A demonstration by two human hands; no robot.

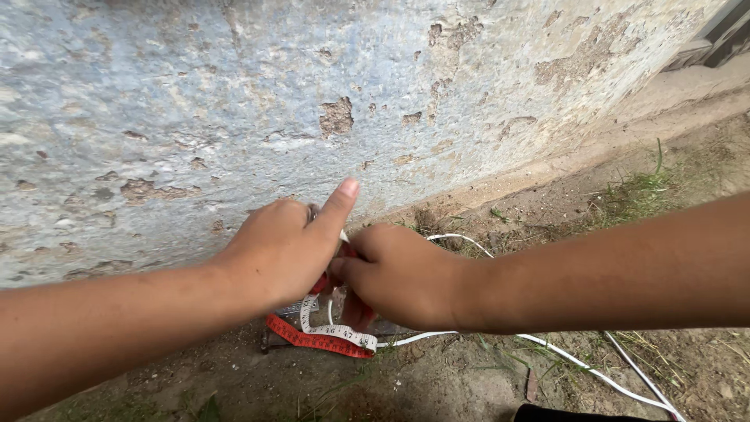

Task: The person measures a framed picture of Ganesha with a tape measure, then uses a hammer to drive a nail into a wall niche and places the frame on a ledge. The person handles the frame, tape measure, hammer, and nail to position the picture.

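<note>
My left hand [285, 246] and my right hand [398, 273] meet low against a weathered blue-grey wall [234, 101]. Both are closed on a soft measuring tape [328, 336], white on one face and red on the other. Its loose end loops down onto the dirt below my hands. The left thumb sticks up against the wall. What the fingers pinch behind the hands is hidden.
A thin white cable [578, 363] runs across the dirt ground from behind my right hand toward the lower right. Sparse grass [637, 191] grows along the wall's concrete base [625, 133]. A dark object [562, 413] shows at the bottom edge.
</note>
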